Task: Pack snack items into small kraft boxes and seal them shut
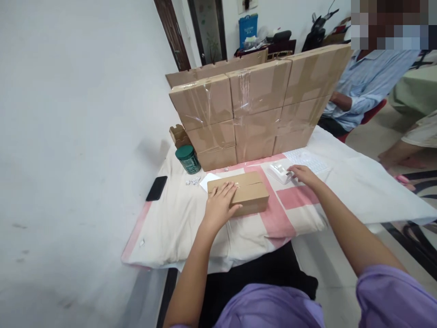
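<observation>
1. A black phone (156, 188) lies flat at the left edge of the desk (358, 191), which is covered by a white cloth with pink bands.
2. A green-lidded jar (187, 159) stands upright right of the phone, just beside the lower left corner of a wall of taped cartons (252, 105). The wall is stacked across the far side of the desk.
3. Small white bits (193, 181) lie in front of the jar. A white paper (208, 181) lies beside them, partly under the small cardboard box (247, 193).
4. The small cardboard box lies flat in the middle of the desk, in front of the carton wall and apart from it. Its top flaps are closed.
5. The left hand (220, 205) rests palm down on the near left part of the box top. Its fingers (228, 187) are open and spread flat and grip nothing.
6. A white device (279, 173) sits on the cloth right of the box, near the foot of the carton wall.
7. The right hand (302, 174) lies just right of the device, with its fingers touching the device's edge. It cannot be told whether the fingers close on it.
8. A white sheet of labels (310, 160) lies flat behind the right hand.
9. A second person in a blue shirt (368, 82) sits beyond the far right corner of the desk, behind the carton wall.
</observation>
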Demonstrator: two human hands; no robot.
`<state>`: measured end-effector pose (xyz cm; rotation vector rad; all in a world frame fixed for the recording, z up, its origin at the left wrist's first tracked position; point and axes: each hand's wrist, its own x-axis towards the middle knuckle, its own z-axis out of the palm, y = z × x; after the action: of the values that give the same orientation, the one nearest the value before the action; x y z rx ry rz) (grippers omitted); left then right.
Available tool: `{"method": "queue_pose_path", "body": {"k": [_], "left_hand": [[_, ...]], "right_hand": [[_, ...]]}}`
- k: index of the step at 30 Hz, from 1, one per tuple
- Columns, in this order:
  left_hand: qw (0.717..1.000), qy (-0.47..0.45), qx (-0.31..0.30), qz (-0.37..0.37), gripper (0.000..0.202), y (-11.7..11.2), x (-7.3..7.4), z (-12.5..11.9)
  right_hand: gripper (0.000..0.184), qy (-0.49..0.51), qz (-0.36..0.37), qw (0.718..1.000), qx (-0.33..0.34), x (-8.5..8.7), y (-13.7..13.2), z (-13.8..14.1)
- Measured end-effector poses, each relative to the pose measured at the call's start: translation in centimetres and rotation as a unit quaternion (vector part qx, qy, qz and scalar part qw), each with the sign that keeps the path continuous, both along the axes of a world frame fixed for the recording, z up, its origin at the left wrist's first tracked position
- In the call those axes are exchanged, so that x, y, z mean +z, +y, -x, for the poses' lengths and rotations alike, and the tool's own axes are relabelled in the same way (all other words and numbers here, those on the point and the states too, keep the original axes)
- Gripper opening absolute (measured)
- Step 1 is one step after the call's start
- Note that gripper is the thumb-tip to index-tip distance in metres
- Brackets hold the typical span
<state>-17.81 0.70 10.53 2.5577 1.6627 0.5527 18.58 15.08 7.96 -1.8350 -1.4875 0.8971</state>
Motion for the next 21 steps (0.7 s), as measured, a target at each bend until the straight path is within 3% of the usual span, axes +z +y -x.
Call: {"method": "queue_pose_path", "body": {"k": [8,12,17,21], "left_hand": [[1.0,-0.013,-0.004,-0.021,0.067,-0.6,-0.5,0.4],[1.0,-0.011,0.0,-0.028,0.068,-0.8,-0.6,0.3],[0.999,-0.013,0.007,-0.041,0.069,-0.9,-0.7,0.3],[0.999,0.001,0.008,-0.048,0.068,-1.1,-0.5,0.2]], "right_hand": [[0.033,0.08,0.162,0.983,-0.025,0.7,2.9,0.2],[0.021,0.082,0.23,0.969,-0.048,1.4,4.1,0.8],[0.01,0.064,0.254,0.962,-0.08,1.6,5.4,1.3],[0.01,0.104,0.248,0.96,-0.081,1.5,5.6,1.3]]}}
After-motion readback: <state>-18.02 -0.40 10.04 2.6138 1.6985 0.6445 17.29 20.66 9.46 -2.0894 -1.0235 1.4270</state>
